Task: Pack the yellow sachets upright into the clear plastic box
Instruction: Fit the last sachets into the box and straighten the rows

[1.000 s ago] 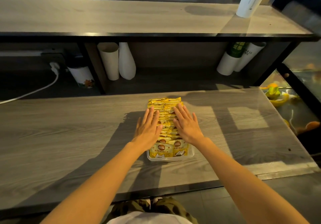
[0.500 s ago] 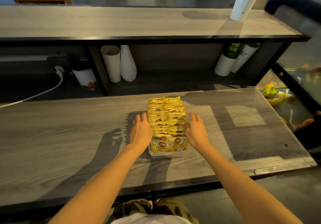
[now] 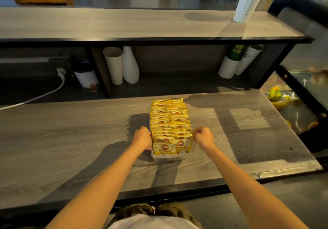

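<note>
Sachets stand packed in the box on the counter, between the hands: left hand curled on its left wall, right hand curled just right of it, grip unclear; steady the box, nudge rows square gently, don't crush tops.

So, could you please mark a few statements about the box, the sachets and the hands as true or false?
1. The yellow sachets stand in two rows inside the clear plastic box. True.
2. The box stands on the upper shelf. False: it stands on the lower grey counter.
3. One hand is at each side of the box. True: the left hand lies against its left wall and the right hand is by its right side.
4. The right hand lies flat on top of the sachets. False: its fingers are curled, beside the box.
5. A white cable runs along the far left. True.
</note>
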{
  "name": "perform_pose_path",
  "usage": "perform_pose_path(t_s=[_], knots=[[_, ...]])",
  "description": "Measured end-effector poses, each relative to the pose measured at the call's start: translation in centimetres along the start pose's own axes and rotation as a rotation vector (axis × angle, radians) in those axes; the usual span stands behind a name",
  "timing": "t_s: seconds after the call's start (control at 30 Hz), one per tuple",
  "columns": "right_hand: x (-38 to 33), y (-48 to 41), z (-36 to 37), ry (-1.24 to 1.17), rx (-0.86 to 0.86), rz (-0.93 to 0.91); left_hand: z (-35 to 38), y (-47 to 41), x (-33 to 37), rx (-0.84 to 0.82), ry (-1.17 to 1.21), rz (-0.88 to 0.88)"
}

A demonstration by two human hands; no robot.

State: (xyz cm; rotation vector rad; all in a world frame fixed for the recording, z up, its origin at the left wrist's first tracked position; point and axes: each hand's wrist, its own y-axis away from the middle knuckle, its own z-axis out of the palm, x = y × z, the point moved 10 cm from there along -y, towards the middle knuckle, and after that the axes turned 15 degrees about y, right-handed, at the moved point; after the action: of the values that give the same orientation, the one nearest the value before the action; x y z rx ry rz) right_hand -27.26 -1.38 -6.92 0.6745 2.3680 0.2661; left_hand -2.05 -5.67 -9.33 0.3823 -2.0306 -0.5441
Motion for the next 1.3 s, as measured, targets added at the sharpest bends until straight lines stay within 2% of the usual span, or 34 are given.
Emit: perform_pose_path(t_s=[0.13, 0.27, 0.53, 0.93, 1.13, 1.3], knots=[[-0.7, -1.5, 0.1, -0.022, 0.003, -0.003, -0.1, -1.3, 0.4, -0.005, 0.101, -0.037], [-1.9, -3.7, -0.1, 0.007, 0.022, 0.008, -0.9, -2.8, 1.5, 0.077, 0.149, -0.110], [-4.3, -8.0, -0.6, 0.024, 0.032, 0.015, -1.7, -6.0, 4.9, 0.128, 0.121, 0.007], [-7.6, -13.7, -1.6, -0.002, 0.064, 0.055, -3.0, -12.5, 8.5, 0.196, 0.144, 0.067], [-8.8, -15.5, -1.8, -0.004, 0.077, 0.078, -3.0, -14.7, 9.2, 0.165, 0.174, 0.110], [-8.1, -14.3, -1.6, -0.090, 0.074, 0.056, -2.4, -13.3, 8.8, 0.114, 0.210, 0.117]])
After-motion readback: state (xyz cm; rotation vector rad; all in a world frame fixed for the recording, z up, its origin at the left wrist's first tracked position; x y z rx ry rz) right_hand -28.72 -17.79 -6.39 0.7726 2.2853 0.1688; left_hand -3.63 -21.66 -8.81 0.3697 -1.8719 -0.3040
